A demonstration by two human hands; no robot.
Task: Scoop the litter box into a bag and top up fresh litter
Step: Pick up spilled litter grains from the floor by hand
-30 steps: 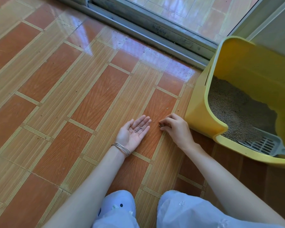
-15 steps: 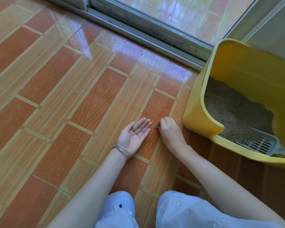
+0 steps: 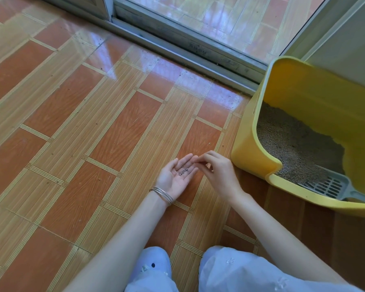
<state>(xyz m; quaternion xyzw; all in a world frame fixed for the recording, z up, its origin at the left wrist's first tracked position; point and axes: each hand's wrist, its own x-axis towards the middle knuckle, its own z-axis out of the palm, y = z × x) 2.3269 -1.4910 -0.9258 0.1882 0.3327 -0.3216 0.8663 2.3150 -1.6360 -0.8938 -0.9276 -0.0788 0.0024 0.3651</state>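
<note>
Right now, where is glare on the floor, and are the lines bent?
Head view: window glare whitens the glossy floor near the door track; wide-angle distortion curves the tile lines; the litter box shades its litter.

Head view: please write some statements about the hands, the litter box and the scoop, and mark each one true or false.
1. The left hand is palm up with a few dark litter grains on it. True.
2. The right hand holds the scoop. False: the grey scoop lies inside the litter box, and the right hand's fingertips are pinched together over the left hand's fingers.
3. The yellow litter box stands on the tiled floor beside the sliding door track. True.
4. The litter box is empty. False: it holds greyish-brown litter.
5. Thin bangles are on the right wrist. False: they are on the left wrist.
</note>
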